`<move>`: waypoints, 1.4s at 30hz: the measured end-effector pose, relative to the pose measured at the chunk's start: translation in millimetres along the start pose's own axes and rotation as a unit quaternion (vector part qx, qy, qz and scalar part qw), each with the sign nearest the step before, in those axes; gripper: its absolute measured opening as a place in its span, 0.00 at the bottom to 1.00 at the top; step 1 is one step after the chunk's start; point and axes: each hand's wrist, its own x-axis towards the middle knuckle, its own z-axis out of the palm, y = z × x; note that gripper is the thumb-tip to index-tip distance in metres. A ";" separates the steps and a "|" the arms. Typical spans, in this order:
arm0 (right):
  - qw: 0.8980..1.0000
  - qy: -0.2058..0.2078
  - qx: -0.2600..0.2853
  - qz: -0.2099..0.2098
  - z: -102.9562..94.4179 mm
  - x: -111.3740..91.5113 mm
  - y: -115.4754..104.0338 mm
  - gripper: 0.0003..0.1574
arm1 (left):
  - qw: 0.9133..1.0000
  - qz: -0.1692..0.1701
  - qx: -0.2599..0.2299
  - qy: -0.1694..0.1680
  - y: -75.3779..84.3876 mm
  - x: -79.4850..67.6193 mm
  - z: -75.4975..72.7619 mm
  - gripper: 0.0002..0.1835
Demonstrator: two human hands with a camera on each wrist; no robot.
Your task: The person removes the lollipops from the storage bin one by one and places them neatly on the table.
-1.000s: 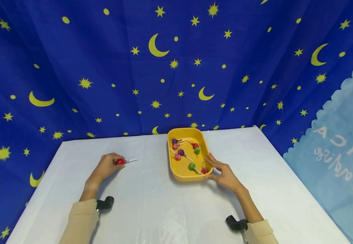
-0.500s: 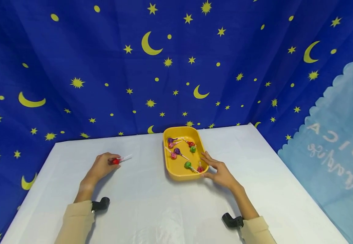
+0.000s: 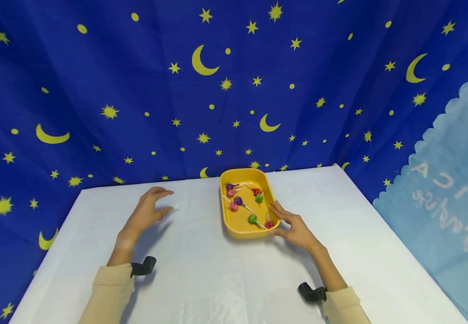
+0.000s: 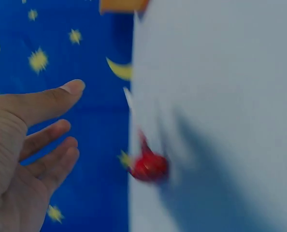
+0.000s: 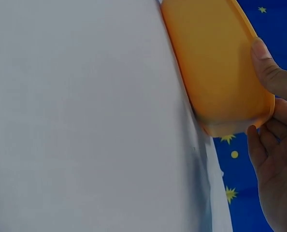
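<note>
My left hand (image 3: pixel 146 211) is above the left part of the table, thumb and fingers spread apart with nothing between them. Beyond its fingertips, a red-wrapped lollipop (image 4: pixel 150 166) lies on the white cloth in the left wrist view. The head view shows little more than a white stick tip by the thumb; the hand hides the rest. My right hand (image 3: pixel 294 230) holds the near right corner of a yellow tray (image 3: pixel 239 235), its thumb (image 5: pixel 266 67) at the rim in the right wrist view. Several wrapped lollipops lie in the tray, among them a green one (image 3: pixel 252 218) and a purple one (image 3: pixel 238 200).
A white cloth (image 3: pixel 201 279) covers the table. Behind it hangs a blue curtain (image 3: pixel 136 81) with yellow moons and stars, close to the tray's far end. Light blue fabric with white lettering (image 3: pixel 456 189) hangs at the right.
My left hand has let go of the red lollipop, spread its fingers and lifted off slightly. My right hand stays at the tray's corner. The head view shifted a little.
</note>
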 end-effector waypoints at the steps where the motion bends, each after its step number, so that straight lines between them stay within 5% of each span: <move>1: 1.000 0.002 -0.003 0.000 0.1 -1.0 0.6 0.44 | 1.000 0.009 -0.003 0.000 9.0 2.2 1.3 0.22; 8: 1.000 0.005 0.002 -0.002 1.9 -2.3 0.6 0.44 | 0.995 0.083 -0.045 0.015 70.2 12.3 21.2 0.19; 16: 1.000 -0.002 0.004 0.001 -0.2 -1.1 -1.2 0.44 | 0.985 0.139 -0.087 -0.053 115.5 35.5 62.1 0.19; 27: 1.000 0.007 -0.002 -0.010 1.7 -1.1 2.0 0.44 | 0.973 0.136 -0.071 -0.175 141.0 63.7 106.4 0.17; 35: 1.000 0.004 0.003 -0.016 5.7 -4.4 1.3 0.44 | 0.962 0.142 -0.022 -0.231 143.5 71.1 126.9 0.18; 42: 1.000 0.004 -0.003 -0.014 1.1 -3.9 2.3 0.44 | 0.957 0.157 0.013 -0.243 148.0 82.0 137.0 0.16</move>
